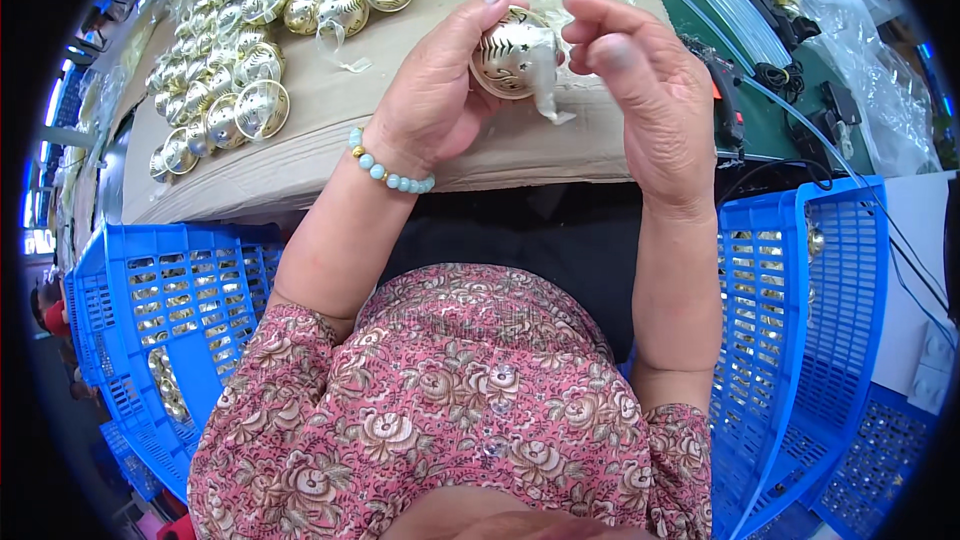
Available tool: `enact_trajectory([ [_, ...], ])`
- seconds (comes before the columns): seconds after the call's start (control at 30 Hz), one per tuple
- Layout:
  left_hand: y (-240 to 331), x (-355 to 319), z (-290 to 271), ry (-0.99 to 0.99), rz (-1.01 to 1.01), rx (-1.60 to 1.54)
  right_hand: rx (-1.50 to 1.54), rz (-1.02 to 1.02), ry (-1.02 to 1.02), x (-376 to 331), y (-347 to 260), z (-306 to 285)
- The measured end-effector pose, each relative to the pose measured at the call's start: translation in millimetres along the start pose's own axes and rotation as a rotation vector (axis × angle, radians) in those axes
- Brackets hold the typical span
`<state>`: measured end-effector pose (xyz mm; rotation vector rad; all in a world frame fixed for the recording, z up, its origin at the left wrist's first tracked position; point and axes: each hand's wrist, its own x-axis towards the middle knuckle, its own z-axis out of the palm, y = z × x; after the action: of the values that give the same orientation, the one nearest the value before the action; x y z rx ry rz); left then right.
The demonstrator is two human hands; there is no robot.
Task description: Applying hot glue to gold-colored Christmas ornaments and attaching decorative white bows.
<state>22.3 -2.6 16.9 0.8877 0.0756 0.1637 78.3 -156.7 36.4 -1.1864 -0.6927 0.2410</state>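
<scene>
Your left hand (430, 100) grips a gold bell (505, 60) at upper centre; your right hand (640, 90) pinches its ribbon (548, 80).

Gold bell (508, 58) – star cutouts; blue crates (180, 290); pink floral blouse (450, 410).

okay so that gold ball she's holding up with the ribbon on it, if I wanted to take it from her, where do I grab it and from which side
Probably the round body of the gold ball, from below and toward the person. The left hand covers its left side, the right hand pinches the white ribbon at its upper right, and only the lower curve shows bare. Leave the ribbon alone.
</scene>
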Motion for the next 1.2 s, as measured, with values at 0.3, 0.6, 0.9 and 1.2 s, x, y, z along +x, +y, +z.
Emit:
enact_trajectory([
  [0.3, 0.7, -0.9, -6.0, -0.002, -0.026, 0.142, -0.026, -0.123, 0.012, 5.5, 11.0, 8.0],
  [0.6, -3.1, -4.7, -3.1, -0.216, -0.086, 0.172, 0.040, -0.146, 0.080, 10.5, 21.5, 4.4],
  [0.9, -9.3, -13.1, -2.9, -0.332, -0.101, 0.205, 0.040, -0.073, 0.076, 8.9, 30.2, 5.7],
  [1.2, -0.9, -4.4, -28.9, -0.201, -0.125, -0.018, -1.296, -0.138, 0.576, -9.3, 8.4, -98.4],
])
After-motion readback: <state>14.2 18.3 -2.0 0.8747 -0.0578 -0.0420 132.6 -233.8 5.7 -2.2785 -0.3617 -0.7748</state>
